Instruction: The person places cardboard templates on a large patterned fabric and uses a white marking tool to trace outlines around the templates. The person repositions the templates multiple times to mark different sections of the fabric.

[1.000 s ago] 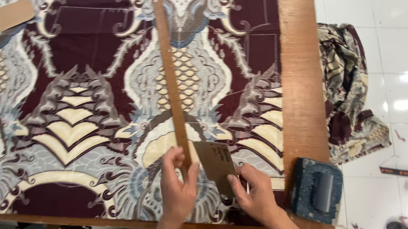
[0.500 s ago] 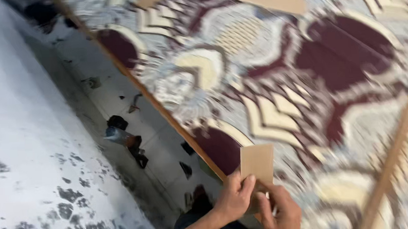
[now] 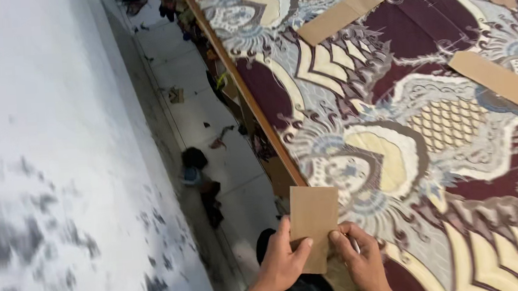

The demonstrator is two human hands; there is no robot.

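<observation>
You are holding a small brown cardboard piece point(image 3: 313, 223) with both hands, right at the near edge of the table point(image 3: 250, 107). Your left hand point(image 3: 282, 262) has its fingers closed on the left side of the card, with the thumb pressed flat on the front. Your right hand point(image 3: 362, 261) pinches the right side of the card, and it seems to hold a thin white thing too, maybe chalk or a pencil, but it is too small to be sure. The card stands nearly straight up and sits partly over the patterned cloth point(image 3: 389, 125), which is dark red, cream and grey-blue and covers the table. More brown cardboard pieces lie flat on the cloth, well away from your hands: a long strip point(image 3: 346, 9) near the top, and another long strip point(image 3: 498, 82) at the right. To the left of the table is a tiled floor point(image 3: 197, 116) with little scraps on it, and a pale wall point(image 3: 45, 176) with dark spots.
</observation>
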